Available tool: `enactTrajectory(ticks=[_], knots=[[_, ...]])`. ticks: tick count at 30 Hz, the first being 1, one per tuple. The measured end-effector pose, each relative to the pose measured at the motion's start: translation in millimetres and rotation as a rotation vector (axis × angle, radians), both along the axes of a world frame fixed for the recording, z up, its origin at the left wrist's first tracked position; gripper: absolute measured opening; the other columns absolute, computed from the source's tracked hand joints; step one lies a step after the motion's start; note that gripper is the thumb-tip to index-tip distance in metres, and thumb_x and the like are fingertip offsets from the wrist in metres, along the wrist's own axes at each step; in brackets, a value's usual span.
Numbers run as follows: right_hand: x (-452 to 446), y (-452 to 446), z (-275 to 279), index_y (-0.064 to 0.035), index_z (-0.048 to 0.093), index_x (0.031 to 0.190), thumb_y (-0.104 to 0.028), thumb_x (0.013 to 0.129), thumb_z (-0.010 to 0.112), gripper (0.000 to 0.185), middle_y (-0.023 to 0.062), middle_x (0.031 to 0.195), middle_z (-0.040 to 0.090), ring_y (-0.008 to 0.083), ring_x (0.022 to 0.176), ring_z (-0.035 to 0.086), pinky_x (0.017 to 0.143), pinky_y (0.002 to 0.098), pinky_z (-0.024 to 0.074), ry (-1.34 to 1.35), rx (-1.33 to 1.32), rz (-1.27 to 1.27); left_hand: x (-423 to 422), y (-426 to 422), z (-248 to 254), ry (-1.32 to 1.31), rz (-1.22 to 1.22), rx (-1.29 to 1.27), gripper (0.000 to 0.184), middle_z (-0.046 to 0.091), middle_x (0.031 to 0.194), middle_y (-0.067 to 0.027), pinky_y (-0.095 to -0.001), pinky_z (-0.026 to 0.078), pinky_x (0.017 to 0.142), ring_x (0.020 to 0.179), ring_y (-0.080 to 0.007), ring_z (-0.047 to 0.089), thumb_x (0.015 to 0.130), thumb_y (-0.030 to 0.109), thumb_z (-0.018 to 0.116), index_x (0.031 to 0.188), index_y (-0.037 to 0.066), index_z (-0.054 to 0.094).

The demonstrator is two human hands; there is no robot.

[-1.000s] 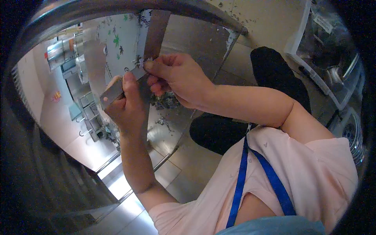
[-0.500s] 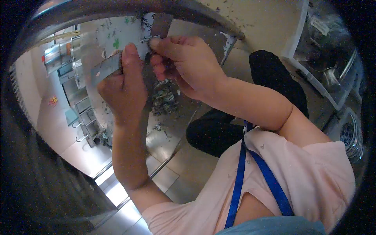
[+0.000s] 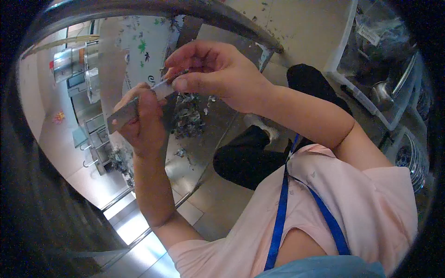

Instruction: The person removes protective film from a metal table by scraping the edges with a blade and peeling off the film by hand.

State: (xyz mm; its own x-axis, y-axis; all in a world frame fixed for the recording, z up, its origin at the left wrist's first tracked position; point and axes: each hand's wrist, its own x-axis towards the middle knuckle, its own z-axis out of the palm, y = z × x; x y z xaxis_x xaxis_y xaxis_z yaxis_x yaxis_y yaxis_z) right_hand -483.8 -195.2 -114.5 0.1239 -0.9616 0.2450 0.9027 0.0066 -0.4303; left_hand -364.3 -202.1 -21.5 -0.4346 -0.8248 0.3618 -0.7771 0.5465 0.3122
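My left hand (image 3: 147, 113) is closed around a flat metal blade (image 3: 124, 116) that slants up to the right. The thumb and fingers of my right hand (image 3: 211, 74) pinch the blade's far end, where small dark scraps cling. Behind the hands is a white sheet with green and black leaf prints (image 3: 147, 44), ragged at its edges, on an upright metal panel. A pile of grey, crumpled scraps (image 3: 189, 118) lies below my right hand, on a shiny metal surface.
A metal tube (image 3: 185, 10) curves across the top. At the right are a clear plastic bin (image 3: 345, 41) with dark items and a metal ladle, a black marker-like object (image 3: 357, 99) and coiled wire-like items (image 3: 415, 162). Folded dark-clad legs (image 3: 250, 157) are near the middle.
Both hands have shifted down from half a second ago. My right hand has turned, with its fingers now above the blade and its thumb below. The blade's far end shows more.
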Motion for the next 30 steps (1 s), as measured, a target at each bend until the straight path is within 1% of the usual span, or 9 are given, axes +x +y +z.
enactTrajectory(ticks=[7,10,13,15,17,19,24,26,30], knots=[[-5.8,-15.5,16.9,-0.0019,0.055,0.075,-0.006,0.068,0.056,0.009,0.0055,0.071,0.056,0.0139,0.066,0.054,0.062,0.0233,0.0434,0.446,-0.262,-0.241,24.8,7.1,-7.4,0.34,-0.01,0.221,0.018,0.046,0.055,-0.0043,-0.0217,0.033,0.041,0.047,-0.0098,0.043,0.072,0.013,0.049,0.06,-0.001,0.049],[-17.9,-31.0,52.2,-0.0041,0.054,0.07,-0.008,0.064,0.051,0.008,0.01,0.061,0.054,0.0231,0.061,0.055,0.054,0.0315,0.0446,0.762,-0.574,-0.926,46.5,6.5,-18.3,0.733,0.312,0.247,0.012,0.049,0.063,-0.0045,-0.0216,0.035,0.041,0.049,-0.0096,0.044,0.071,0.01,0.049,0.069,-0.001,0.052],[-10.7,-59.7,77.3,-0.0039,0.052,0.071,-0.013,0.066,0.048,0.011,0.0105,0.059,0.053,0.0284,0.062,0.054,0.053,0.0347,0.0443,1.065,-0.927,-1.032,48.9,-10.3,-15.1,-0.337,-0.181,-0.675,0.009,0.049,0.069,-0.0033,-0.0198,0.036,0.041,0.049,-0.0079,0.043,0.071,0.008,0.05,0.074,0.0,0.053],[15.2,-92.3,82.0,-0.0046,0.052,0.074,-0.015,0.067,0.047,0.013,0.0111,0.066,0.053,0.0277,0.065,0.054,0.055,0.0346,0.0445,0.942,-1.063,-1.274,46.9,-6.6,-20.5,0.224,0.098,-0.248,0.009,0.048,0.066,-0.0021,-0.0191,0.036,0.041,0.047,-0.0071,0.042,0.071,0.009,0.051,0.073,0.0,0.053],[15.8,-97.2,85.6,-0.0053,0.052,0.076,-0.016,0.067,0.047,0.015,0.0114,0.074,0.053,0.027,0.07,0.054,0.058,0.0348,0.0443,1.025,-1.126,-1.217,41.6,-4.4,-20.1,0.408,0.174,-0.039,0.01,0.048,0.063,-0.0013,-0.019,0.035,0.041,0.047,-0.0067,0.041,0.072,0.01,0.05,0.071,0.0,0.053],[-6.8,-79.4,95.1,-0.0058,0.053,0.079,-0.016,0.067,0.049,0.016,0.0114,0.083,0.051,0.0262,0.075,0.053,0.06,0.0353,0.0439,1.301,-1.087,-0.837,38.3,-1.8,-19.8,0.501,0.205,0.101,0.011,0.047,0.06,-0.0006,-0.0188,0.034,0.041,0.046,-0.0064,0.041,0.072,0.011,0.05,0.069,0.0,0.053],[-16.8,-30.6,30.5,-0.0035,0.053,0.077,-0.019,0.065,0.053,0.019,0.0118,0.073,0.054,0.0261,0.072,0.053,0.062,0.0321,0.0432,0.732,-0.522,-0.891,27.5,2.3,-21.4,0.456,0.218,0.224,0.016,0.045,0.054,0.0012,-0.0184,0.032,0.04,0.044,-0.0056,0.04,0.074,0.013,0.049,0.065,0.001,0.052],[-3.2,-5.6,-2.4,-0.0024,0.048,0.093,-0.018,0.075,0.049,0.024,0.0053,0.08,0.051,0.0109,0.071,0.049,0.064,0.0212,0.0409,0.662,-0.129,-0.404,24.3,4.3,-21.3,0.351,0.217,0.204,0.019,0.045,0.052,0.0014,-0.019,0.031,0.04,0.044,-0.0058,0.04,0.074,0.015,0.048,0.062,0.001,0.052],[32.4,10.8,-18.5,0.0008,0.048,0.086,-0.02,0.076,0.048,0.023,0.0053,0.08,0.052,0.0116,0.071,0.05,0.064,0.021,0.0415,0.259,0.16,0.105,20.7,5.3,-18.8,0.178,0.242,0.186,0.023,0.045,0.049,0.0004,-0.0216,0.03,0.041,0.045,-0.0071,0.04,0.075,0.016,0.047,0.06,0.0,0.051]])
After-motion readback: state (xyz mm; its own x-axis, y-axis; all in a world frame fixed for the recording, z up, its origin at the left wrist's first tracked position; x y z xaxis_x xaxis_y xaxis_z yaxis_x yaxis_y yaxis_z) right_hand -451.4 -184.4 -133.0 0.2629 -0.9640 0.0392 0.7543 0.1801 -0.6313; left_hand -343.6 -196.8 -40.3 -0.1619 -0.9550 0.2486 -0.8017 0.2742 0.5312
